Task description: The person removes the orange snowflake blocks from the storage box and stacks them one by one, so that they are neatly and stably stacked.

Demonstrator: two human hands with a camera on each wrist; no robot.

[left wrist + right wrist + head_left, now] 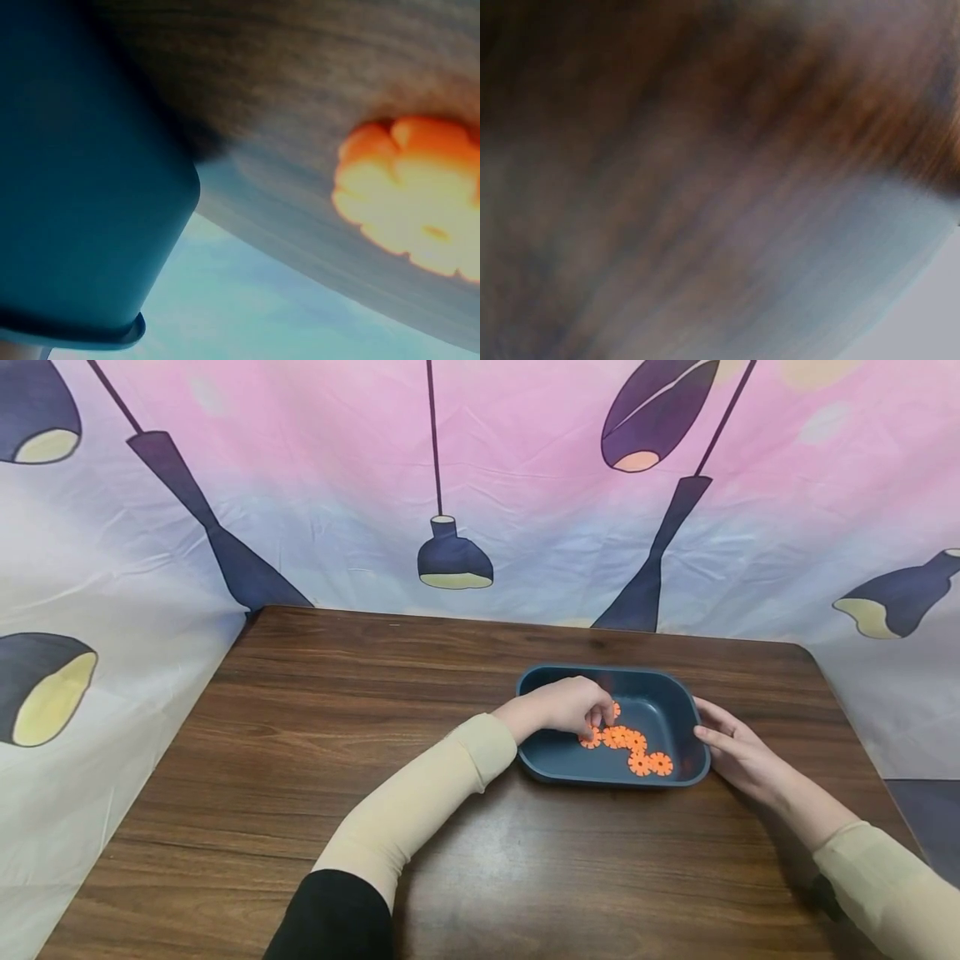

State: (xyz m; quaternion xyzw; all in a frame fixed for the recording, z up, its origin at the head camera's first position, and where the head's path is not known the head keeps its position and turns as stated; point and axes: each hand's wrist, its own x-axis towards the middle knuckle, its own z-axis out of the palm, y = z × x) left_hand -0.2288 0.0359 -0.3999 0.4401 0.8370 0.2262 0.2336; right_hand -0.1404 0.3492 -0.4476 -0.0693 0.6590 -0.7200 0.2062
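In the head view a dark blue-green basin [570, 772] stands on the table. Several orange, flower-shaped notched discs [640, 764] lie on its floor, some overlapping. My left hand [573, 703] reaches over the left rim, fingers curled down, its fingertips pinching a disc [591, 739]. Part of another disc [617, 710] shows just past these fingers. With the thumb at the rim and the fingers along the outer wall, my right hand [738, 753] holds the basin's right end. The left wrist view shows the basin wall [82, 187] and one blurred orange disc [420, 195] against wood.
The brown wooden table [247, 777] extends left of and in front of the basin. Behind it hangs a backdrop cloth [360, 535] printed with lamps. Only blurred wood grain [705, 150] and a pale area fill the right wrist view.
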